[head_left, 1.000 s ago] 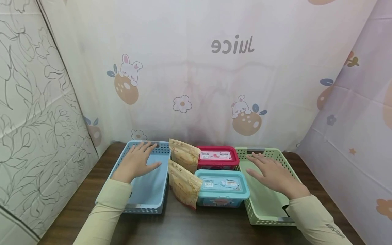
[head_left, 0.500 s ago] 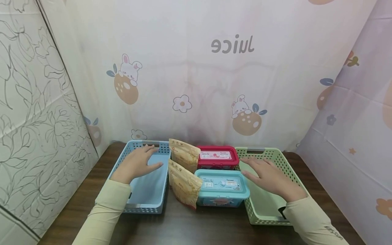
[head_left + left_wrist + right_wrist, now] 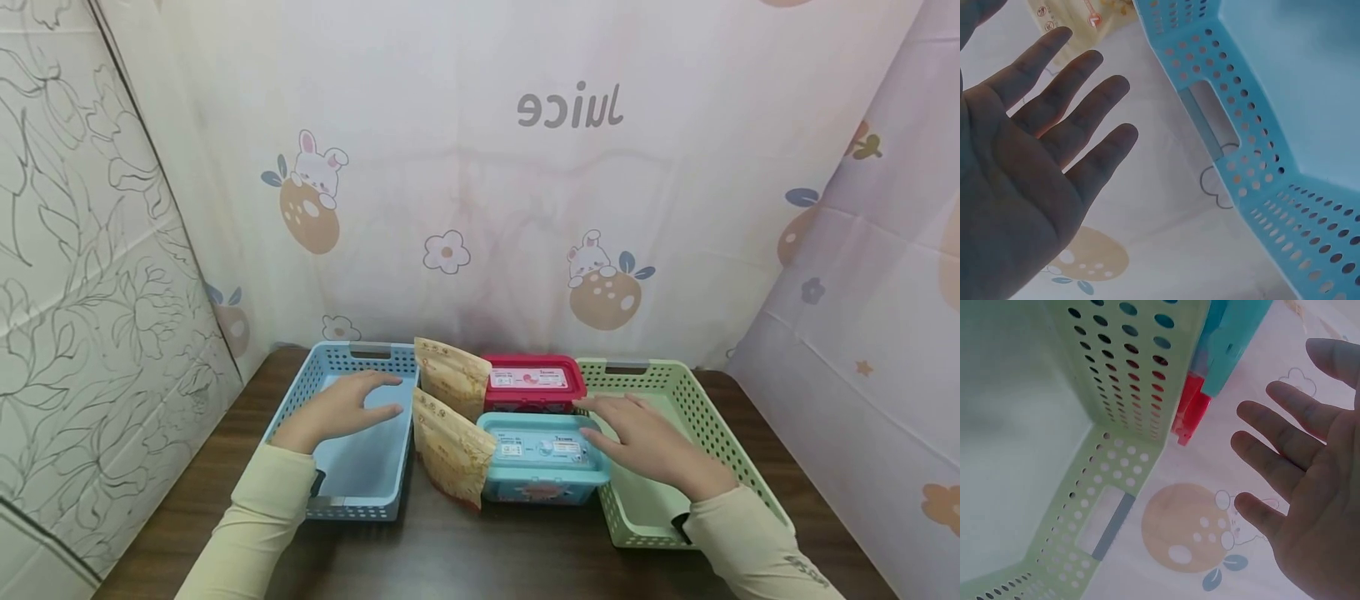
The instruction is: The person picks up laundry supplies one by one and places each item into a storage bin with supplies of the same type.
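Over the blue basket (image 3: 360,467) my left hand (image 3: 337,412) hovers with its fingers spread, holding nothing. My right hand (image 3: 645,437) is held over the green basket (image 3: 652,512), fingers extended and pointing left, its fingertips near the lidded teal box (image 3: 543,454). In the head view I cannot tell whether they touch that box; the right wrist view shows the hand holding nothing. Behind the teal box is a red box (image 3: 531,379) with a label on its lid. Two tan pouches, a front one (image 3: 450,450) and a back one (image 3: 450,379), stand between the blue basket and the boxes.
Everything stands on a dark wooden table (image 3: 510,554). A printed curtain (image 3: 480,167) hangs close behind the baskets, with patterned cloth at both sides. The pouches and boxes fill the gap between the two perforated baskets.
My right hand has moved left and a little nearer, from over the green basket toward the teal box. The left hand has lowered slightly and its fingers have turned to the right.
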`<state>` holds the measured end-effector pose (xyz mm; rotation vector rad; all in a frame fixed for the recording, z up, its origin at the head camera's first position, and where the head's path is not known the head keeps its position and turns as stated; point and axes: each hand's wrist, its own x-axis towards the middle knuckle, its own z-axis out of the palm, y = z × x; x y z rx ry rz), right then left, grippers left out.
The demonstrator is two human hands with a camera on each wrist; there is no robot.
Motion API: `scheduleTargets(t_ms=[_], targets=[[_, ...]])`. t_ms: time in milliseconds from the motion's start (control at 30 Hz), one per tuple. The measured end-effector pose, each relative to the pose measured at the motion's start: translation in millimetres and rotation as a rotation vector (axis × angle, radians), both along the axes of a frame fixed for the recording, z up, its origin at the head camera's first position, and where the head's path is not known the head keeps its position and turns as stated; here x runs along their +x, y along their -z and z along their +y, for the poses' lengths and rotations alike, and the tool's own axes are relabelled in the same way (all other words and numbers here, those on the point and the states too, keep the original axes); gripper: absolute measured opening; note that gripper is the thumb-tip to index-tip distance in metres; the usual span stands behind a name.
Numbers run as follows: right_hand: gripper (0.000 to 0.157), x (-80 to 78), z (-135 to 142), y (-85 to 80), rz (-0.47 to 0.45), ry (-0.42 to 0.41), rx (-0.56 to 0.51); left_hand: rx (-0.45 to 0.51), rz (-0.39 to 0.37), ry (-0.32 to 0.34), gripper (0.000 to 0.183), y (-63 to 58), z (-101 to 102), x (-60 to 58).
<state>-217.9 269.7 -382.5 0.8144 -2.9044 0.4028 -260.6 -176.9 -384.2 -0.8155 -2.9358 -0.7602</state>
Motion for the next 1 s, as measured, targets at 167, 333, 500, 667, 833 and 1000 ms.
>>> scheduleTargets(t_ms=[167, 333, 500, 667, 833, 1000], targets=[[0.044, 1.8, -4, 0.7, -0.001, -0.005, -0.018, 0.027, -0.022, 0.020, 0.052, -0.7, 2, 0.4], [0.043, 4.8, -11, 0.5, -0.002, -0.024, -0.039, 0.051, -0.069, 0.032, 0.053, -1.5, 5, 1.5], [0.041, 7.9, -19, -1.5, -0.010, -0.070, -0.053, 0.070, -0.134, 0.037, 0.055, 0.1, 7, 1.9], [0.041, 10.1, -27, -3.4, -0.039, -0.076, -0.062, 0.109, -0.170, 0.042, 0.055, 0.4, 9, 2.4], [0.041, 11.1, -33, -3.8, -0.077, -0.069, -0.074, 0.144, -0.199, 0.052, 0.053, -0.7, 10, 3.2], [0.041, 11.3, -40, -2.9, -0.102, -0.092, -0.097, 0.153, -0.240, 0.018, 0.051, -0.4, 13, 2.3]])
